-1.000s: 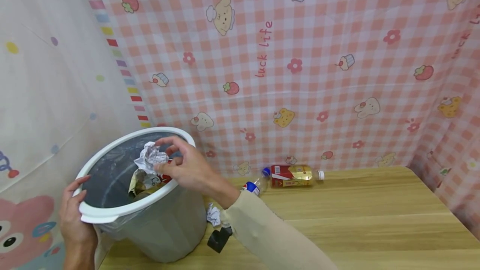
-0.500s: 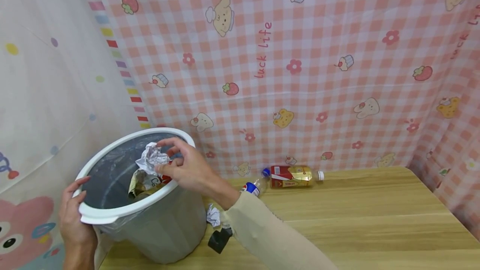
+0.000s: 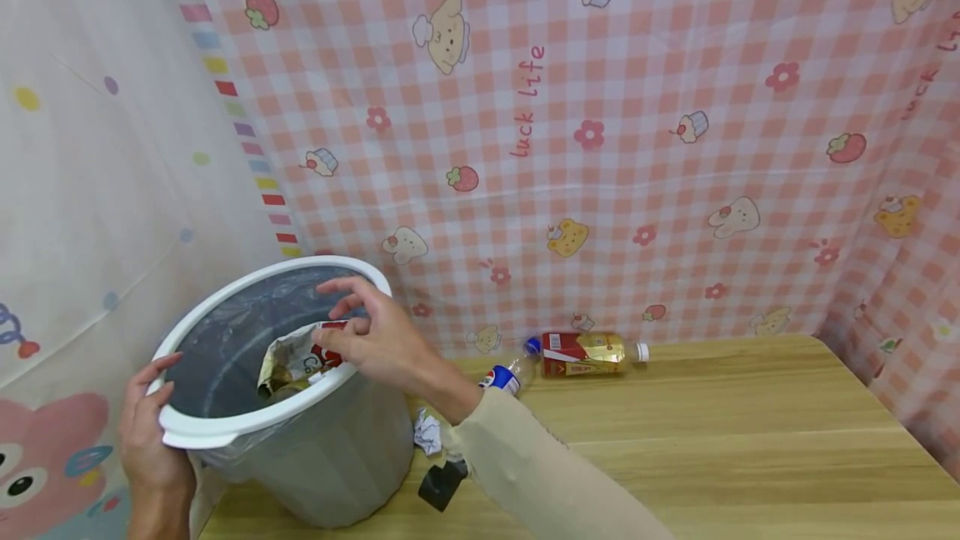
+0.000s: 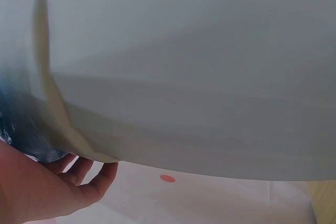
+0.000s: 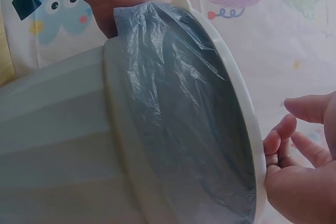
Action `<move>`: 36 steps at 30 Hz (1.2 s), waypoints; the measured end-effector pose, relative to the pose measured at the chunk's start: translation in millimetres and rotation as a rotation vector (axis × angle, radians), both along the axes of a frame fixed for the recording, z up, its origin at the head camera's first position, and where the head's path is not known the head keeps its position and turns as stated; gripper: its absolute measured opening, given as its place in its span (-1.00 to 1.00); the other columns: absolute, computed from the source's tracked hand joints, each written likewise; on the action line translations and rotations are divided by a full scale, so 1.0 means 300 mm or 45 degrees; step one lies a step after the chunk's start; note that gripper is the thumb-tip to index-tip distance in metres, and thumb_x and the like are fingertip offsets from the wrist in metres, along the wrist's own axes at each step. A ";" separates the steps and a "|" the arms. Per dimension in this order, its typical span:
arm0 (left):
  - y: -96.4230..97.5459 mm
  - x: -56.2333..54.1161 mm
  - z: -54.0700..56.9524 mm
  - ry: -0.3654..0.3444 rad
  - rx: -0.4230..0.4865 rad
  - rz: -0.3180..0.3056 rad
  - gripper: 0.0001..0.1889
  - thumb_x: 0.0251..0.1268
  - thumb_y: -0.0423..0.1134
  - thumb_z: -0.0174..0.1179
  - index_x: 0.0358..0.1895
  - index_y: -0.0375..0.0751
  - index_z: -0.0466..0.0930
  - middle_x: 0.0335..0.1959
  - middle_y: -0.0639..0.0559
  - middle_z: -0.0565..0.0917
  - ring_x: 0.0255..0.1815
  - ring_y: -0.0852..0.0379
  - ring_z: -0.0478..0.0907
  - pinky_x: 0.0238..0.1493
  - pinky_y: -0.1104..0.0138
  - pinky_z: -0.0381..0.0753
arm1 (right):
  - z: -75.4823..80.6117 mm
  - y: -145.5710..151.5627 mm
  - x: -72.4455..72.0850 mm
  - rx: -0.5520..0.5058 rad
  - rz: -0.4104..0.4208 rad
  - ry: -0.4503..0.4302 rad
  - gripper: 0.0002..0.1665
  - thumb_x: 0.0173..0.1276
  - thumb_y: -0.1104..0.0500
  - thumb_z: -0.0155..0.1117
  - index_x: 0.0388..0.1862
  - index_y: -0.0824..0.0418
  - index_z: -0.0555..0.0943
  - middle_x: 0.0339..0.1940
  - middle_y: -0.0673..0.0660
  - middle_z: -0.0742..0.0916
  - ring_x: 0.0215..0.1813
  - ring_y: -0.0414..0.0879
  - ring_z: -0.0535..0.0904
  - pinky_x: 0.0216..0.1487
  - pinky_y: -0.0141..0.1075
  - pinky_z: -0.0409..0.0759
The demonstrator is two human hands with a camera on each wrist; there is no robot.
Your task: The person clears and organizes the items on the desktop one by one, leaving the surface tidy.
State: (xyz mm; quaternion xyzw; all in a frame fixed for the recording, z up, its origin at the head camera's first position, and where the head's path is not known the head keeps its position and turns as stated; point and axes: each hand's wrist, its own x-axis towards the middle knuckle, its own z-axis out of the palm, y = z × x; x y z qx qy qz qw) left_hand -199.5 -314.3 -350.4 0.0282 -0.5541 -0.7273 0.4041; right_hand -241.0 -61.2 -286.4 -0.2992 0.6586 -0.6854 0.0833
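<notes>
Over the right side of a grey, ribbed plastic bin with a thick white rim (image 3: 345, 448), the right hand (image 3: 375, 336) hangs with its grip loosely parted: thumb and forefinger stand apart, and nothing shows between them. Just beyond the thumb, inside the bin, lies a crumpled pale wrapper with red print (image 3: 298, 350), partly hidden by the hand, with a small white scrap (image 3: 316, 377), likely paper, near it. On the opposite side, the left hand (image 3: 153, 432) holds the bin by its rim.

Out on the pale wooden worktop (image 3: 712, 415), a ball of crumpled white paper (image 3: 427, 432) sits just beside the bin's right wall, perhaps touching it. From the right grip it lies lower and outside the rim, back toward the wrist, so I judge that reaching it would mean clearing the rim first. Being roundish, it has no clear long axis. The right hand is much the nearer; the bin stands between it and the left.

Farther right, a clear plastic bottle with a blue label and cap (image 3: 502, 377) lies slantwise, partly behind the beige sleeve (image 3: 547, 465). Beside it, a red-and-gold labelled bottle (image 3: 588, 354) lies left to right, white cap rightward.
</notes>
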 end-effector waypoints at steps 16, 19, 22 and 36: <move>0.005 -0.001 0.000 0.004 -0.001 0.002 -0.61 0.43 -0.40 -0.24 0.05 -0.31 0.60 0.13 -0.03 0.53 0.11 0.13 0.40 0.01 0.49 0.36 | -0.035 0.058 0.008 -0.149 0.075 0.008 -0.59 0.47 0.21 0.22 0.26 0.02 0.48 -0.02 0.03 0.54 -0.43 -0.11 0.41 -0.35 -0.37 0.39; 0.005 0.000 0.002 0.003 -0.009 0.011 -0.61 0.43 -0.39 -0.24 0.04 -0.31 0.61 0.13 -0.02 0.53 0.12 0.14 0.40 0.02 0.49 0.35 | -0.047 0.081 0.004 -0.189 0.055 0.014 -0.60 0.47 0.25 0.20 0.25 0.08 0.48 -0.01 0.08 0.54 -0.38 -0.07 0.45 -0.31 -0.35 0.42; 0.003 0.001 0.003 -0.002 -0.007 0.016 -0.62 0.44 -0.38 -0.24 0.04 -0.30 0.61 0.13 -0.02 0.54 0.11 0.14 0.40 0.01 0.49 0.36 | -0.060 0.105 0.002 -0.195 0.007 -0.007 -0.60 0.46 0.25 0.20 0.25 0.09 0.49 0.02 0.12 0.54 -0.26 -0.09 0.55 -0.20 -0.32 0.49; 0.003 -0.002 0.001 0.020 0.029 -0.004 -0.62 0.44 -0.39 -0.24 0.03 -0.30 0.62 0.10 -0.05 0.55 0.10 0.13 0.42 0.00 0.48 0.37 | -0.215 0.210 -0.036 -0.119 -0.240 -0.163 -0.65 0.42 0.15 0.24 0.17 0.07 0.54 0.01 0.13 0.54 -0.37 -0.14 0.46 -0.25 -0.32 0.44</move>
